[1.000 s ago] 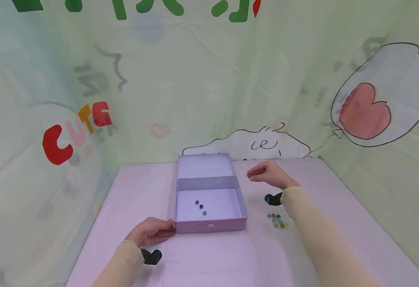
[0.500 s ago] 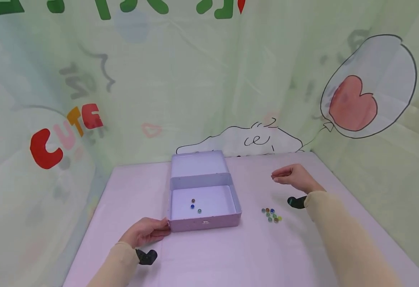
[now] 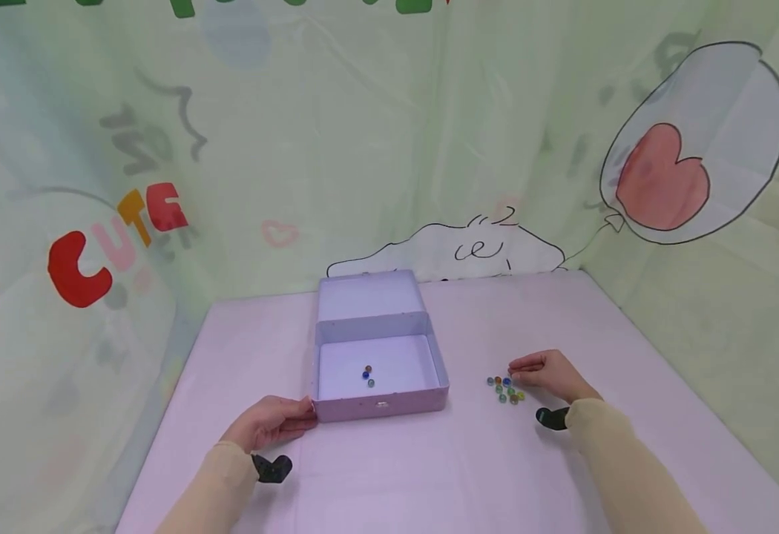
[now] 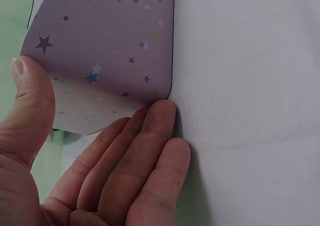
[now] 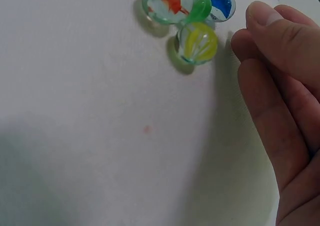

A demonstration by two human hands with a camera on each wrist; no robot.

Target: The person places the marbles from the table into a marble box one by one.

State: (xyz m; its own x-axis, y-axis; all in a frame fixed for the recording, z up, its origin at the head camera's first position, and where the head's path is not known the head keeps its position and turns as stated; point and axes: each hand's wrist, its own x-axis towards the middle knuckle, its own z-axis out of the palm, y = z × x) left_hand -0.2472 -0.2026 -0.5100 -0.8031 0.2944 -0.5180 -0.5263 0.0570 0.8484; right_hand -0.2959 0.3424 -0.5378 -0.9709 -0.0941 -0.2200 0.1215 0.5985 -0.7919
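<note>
A lilac box [image 3: 381, 406] with a star print stands with its lid [image 3: 369, 295] folded back. Three glass marbles [image 3: 366, 375] lie inside it. My left hand [image 3: 272, 421] touches the box's front left corner. In the left wrist view, the thumb [image 4: 31, 96] rests at its upper edge and the extended fingers [image 4: 155, 131] meet its lower corner. To the right of the box, several marbles [image 3: 511, 391] lie grouped on the table. Beside them is my right hand [image 3: 553, 373]; its thumb and fingers are close together, with the fingertips right by a blue-swirled marble [image 5: 222, 6] and nothing visible between them.
A pale cloth [image 3: 389, 482] covers the table. Printed curtains [image 3: 376, 148] enclose it at the back and sides. Each wrist carries a small black device, one by the left hand [image 3: 272, 469] and one by the right [image 3: 553, 418].
My right hand has moved right, away from the box, then down to the loose marbles. My left hand stays at the box corner. The marbles inside have shifted slightly.
</note>
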